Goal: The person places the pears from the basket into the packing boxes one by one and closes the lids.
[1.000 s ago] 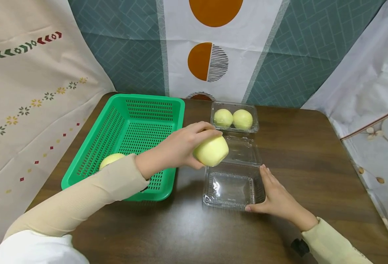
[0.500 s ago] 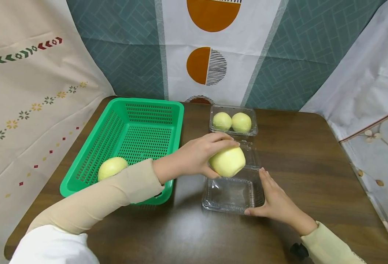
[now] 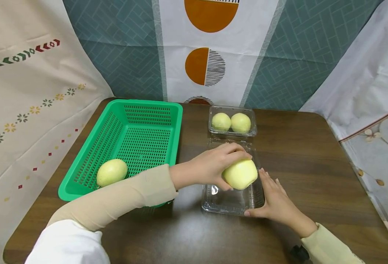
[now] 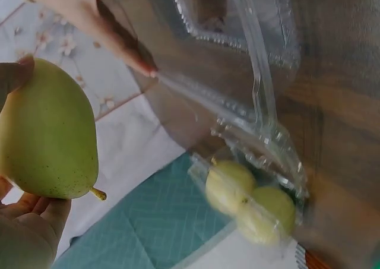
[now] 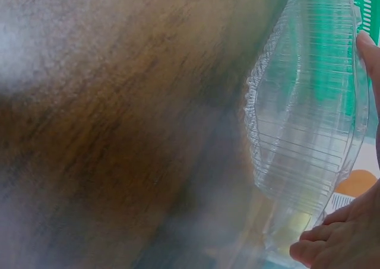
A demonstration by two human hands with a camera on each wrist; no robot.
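Note:
My left hand (image 3: 213, 165) grips a yellow-green pear (image 3: 241, 175) above a hinged clear plastic container (image 3: 226, 203). In the left wrist view that pear (image 4: 50, 132) shows its short stem, with fingers and thumb at opposite ends. The container stands with its lid folded back flat on the table, partly hidden behind the left hand. At the container's right side my right hand (image 3: 276, 201) holds it, thumb at the near corner and fingers at the far one. The right wrist view shows the container's ribbed wall (image 5: 303, 103) between thumb and fingers. The held pear does not appear to touch the container.
A green plastic basket (image 3: 177, 135) stands left on the brown wooden table (image 3: 299, 154), one pear (image 3: 112, 172) in its near left corner. Behind the lid, a second clear container (image 3: 254, 123) holds two pears (image 3: 241, 123). Patterned cloths hang along the back and sides.
My left hand has carried the pear rightward and nearer, from the basket side to over the container's right part. My right hand keeps its place on the container. The basket's pear is now fully uncovered.

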